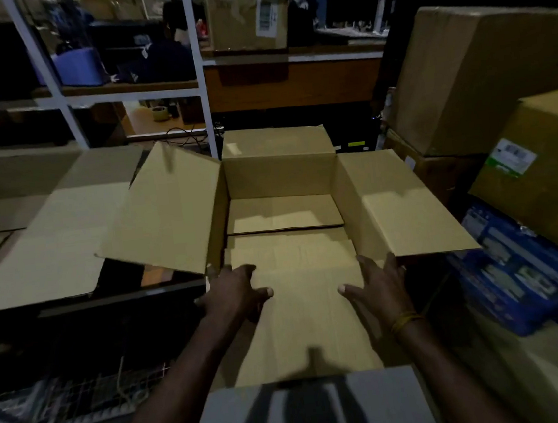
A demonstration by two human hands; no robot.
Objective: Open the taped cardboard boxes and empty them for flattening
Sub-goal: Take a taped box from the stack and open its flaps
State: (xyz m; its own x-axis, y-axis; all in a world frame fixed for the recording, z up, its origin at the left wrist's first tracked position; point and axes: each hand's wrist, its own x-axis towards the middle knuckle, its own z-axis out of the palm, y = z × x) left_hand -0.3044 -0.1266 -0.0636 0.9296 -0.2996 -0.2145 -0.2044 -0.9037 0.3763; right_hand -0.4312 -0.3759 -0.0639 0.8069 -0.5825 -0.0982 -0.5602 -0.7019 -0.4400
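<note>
An open cardboard box [281, 176] stands in front of me with all its top flaps spread outward. Only its folded bottom flaps show inside; I see no contents. My left hand [234, 293] rests on the left edge of the near flap [308, 311], fingers reaching over the rim at the box's near left corner. My right hand [378, 283] lies on the right side of the same flap, fingers spread and fairly straight. A yellow band circles the right wrist.
Flattened cardboard [50, 242] lies to the left. Large closed boxes [483, 72] are stacked at the right, above a blue printed package [517, 269]. A white shelf frame [203, 91] with boxes stands behind. A grey surface [309, 415] lies at the bottom edge.
</note>
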